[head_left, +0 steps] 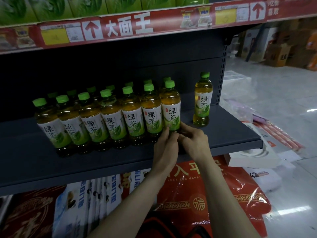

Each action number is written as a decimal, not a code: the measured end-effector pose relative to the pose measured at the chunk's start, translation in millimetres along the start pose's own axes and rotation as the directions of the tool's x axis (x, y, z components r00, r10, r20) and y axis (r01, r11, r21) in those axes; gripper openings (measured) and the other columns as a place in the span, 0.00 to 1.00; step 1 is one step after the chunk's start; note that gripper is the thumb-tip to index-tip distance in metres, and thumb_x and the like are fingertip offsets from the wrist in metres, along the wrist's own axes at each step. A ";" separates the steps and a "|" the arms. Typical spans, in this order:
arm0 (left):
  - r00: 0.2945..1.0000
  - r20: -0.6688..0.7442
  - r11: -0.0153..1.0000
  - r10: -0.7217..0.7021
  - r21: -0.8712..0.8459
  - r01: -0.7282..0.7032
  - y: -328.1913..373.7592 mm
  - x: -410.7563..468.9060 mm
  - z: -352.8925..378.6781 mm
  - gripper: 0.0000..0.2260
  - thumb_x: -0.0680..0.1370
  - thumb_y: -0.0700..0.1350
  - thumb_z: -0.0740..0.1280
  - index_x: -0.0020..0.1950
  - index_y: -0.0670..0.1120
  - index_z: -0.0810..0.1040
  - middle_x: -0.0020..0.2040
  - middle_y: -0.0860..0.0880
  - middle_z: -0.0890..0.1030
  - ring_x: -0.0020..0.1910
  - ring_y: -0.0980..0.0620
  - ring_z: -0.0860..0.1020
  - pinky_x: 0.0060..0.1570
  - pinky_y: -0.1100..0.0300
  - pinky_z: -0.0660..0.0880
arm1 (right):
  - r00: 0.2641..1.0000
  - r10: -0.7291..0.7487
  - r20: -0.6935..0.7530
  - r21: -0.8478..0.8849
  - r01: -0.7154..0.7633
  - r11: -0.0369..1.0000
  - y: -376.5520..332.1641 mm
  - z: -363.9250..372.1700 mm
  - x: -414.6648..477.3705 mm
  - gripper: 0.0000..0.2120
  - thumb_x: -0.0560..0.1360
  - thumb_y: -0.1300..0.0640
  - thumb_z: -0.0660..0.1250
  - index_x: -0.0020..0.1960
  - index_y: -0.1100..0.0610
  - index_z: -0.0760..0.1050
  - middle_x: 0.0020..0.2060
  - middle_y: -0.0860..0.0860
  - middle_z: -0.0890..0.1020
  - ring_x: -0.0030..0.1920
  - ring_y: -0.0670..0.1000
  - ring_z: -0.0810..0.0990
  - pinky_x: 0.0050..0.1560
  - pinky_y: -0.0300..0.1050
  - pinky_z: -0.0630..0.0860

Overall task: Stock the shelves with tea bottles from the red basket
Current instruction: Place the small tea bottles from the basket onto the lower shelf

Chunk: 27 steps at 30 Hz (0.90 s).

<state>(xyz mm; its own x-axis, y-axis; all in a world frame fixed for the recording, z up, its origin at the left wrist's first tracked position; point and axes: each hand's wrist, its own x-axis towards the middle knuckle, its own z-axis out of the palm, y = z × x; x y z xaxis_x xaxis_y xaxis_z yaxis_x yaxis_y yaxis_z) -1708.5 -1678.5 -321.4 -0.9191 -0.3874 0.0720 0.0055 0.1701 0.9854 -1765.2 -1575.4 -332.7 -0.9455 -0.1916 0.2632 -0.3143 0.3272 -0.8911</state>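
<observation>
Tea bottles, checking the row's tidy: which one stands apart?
The lone bottle at far right, with a gap around it; the others stand packed together.

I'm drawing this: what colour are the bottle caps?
The caps are bright green; head view shows them best.

Each tea bottle (170,115) in the row has 绿茶 in dark characters on its label, and so does the lone bottle (203,103) to the right. The red shelf-edge strip (128,25) above shows 大面王 in white, beside red up-arrows. The red bag (180,191) below bears a gold 福 and "LUCK AND HAPPI", cut off.
</observation>
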 end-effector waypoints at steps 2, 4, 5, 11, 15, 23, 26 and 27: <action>1.000 0.000 1.000 0.028 -0.003 -0.028 1.1 -0.8 -0.4 0.22 0.83 0.51 0.60 0.78 0.59 0.70 0.73 0.59 0.73 0.71 0.58 0.69 0.71 0.61 0.67 | 1.000 0.010 -0.004 0.001 -0.010 1.000 1.5 -0.3 0.8 0.24 0.77 0.53 0.70 0.72 0.40 0.76 0.52 0.45 0.87 0.55 0.43 0.81 0.47 0.25 0.72; 1.000 0.011 1.000 0.021 -0.005 -0.021 4.3 -1.3 -0.3 0.21 0.85 0.48 0.60 0.79 0.57 0.70 0.68 0.62 0.71 0.68 0.61 0.68 0.64 0.67 0.66 | 1.000 0.006 0.002 -0.019 -0.006 1.000 1.1 0.7 1.3 0.24 0.78 0.52 0.70 0.73 0.40 0.76 0.52 0.45 0.87 0.54 0.42 0.81 0.44 0.23 0.70; 1.000 0.011 1.000 0.019 -0.002 -0.019 5.0 -0.9 -0.3 0.22 0.84 0.49 0.61 0.79 0.57 0.69 0.70 0.61 0.71 0.70 0.60 0.68 0.68 0.64 0.66 | 1.000 0.002 0.007 -0.027 -0.001 1.000 0.3 1.4 1.6 0.24 0.78 0.53 0.70 0.73 0.41 0.75 0.52 0.46 0.86 0.52 0.41 0.80 0.42 0.21 0.70; 0.998 -0.012 0.997 0.056 -0.052 -0.057 3.7 -7.4 3.8 0.21 0.84 0.48 0.61 0.78 0.58 0.71 0.72 0.60 0.72 0.69 0.61 0.69 0.69 0.61 0.66 | 1.000 0.004 0.015 0.004 -0.004 1.000 -3.0 -1.0 0.2 0.24 0.78 0.56 0.69 0.73 0.44 0.76 0.50 0.45 0.85 0.46 0.35 0.77 0.41 0.18 0.69; 0.992 -0.057 0.992 0.110 -0.062 -0.114 0.4 -13.9 12.7 0.19 0.83 0.48 0.62 0.73 0.53 0.77 0.70 0.54 0.77 0.67 0.60 0.75 0.67 0.61 0.72 | 0.993 0.050 -0.111 0.049 -0.045 0.998 0.6 -4.5 4.7 0.16 0.78 0.59 0.69 0.64 0.51 0.83 0.48 0.44 0.85 0.53 0.43 0.83 0.43 0.18 0.69; 0.981 0.195 1.000 0.015 -0.021 -0.011 21.0 27.5 55.3 0.32 0.80 0.58 0.62 0.83 0.51 0.63 0.81 0.50 0.67 0.77 0.53 0.67 0.76 0.54 0.65 | 0.947 0.149 -0.284 0.117 -0.120 0.986 12.4 -32.2 25.7 0.21 0.77 0.57 0.70 0.69 0.56 0.76 0.52 0.50 0.81 0.59 0.54 0.81 0.55 0.42 0.71; 0.978 0.203 0.997 -0.048 -0.057 0.061 27.4 47.2 70.9 0.39 0.73 0.62 0.64 0.83 0.50 0.62 0.80 0.47 0.69 0.77 0.48 0.69 0.78 0.46 0.66 | 0.951 0.146 -0.274 0.130 -0.114 0.985 17.1 -41.3 37.3 0.26 0.78 0.57 0.69 0.74 0.56 0.70 0.60 0.53 0.80 0.59 0.51 0.78 0.56 0.41 0.69; 0.976 0.210 0.994 -0.058 -0.077 0.076 26.3 54.9 75.3 0.37 0.73 0.62 0.65 0.81 0.50 0.66 0.77 0.47 0.73 0.75 0.48 0.72 0.77 0.45 0.67 | 0.956 0.144 -0.256 0.132 -0.112 0.985 17.6 -42.5 40.3 0.26 0.78 0.57 0.69 0.75 0.56 0.69 0.59 0.52 0.80 0.57 0.50 0.77 0.56 0.41 0.69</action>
<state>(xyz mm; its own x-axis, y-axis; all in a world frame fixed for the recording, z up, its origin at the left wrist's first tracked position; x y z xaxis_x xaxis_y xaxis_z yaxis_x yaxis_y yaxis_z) -1788.4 -1627.0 -303.1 -0.9800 -0.1980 -0.0194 -0.0339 0.0701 0.9970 -1812.5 -1538.1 -322.1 -0.9706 0.1009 0.2184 -0.1921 0.2214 -0.9561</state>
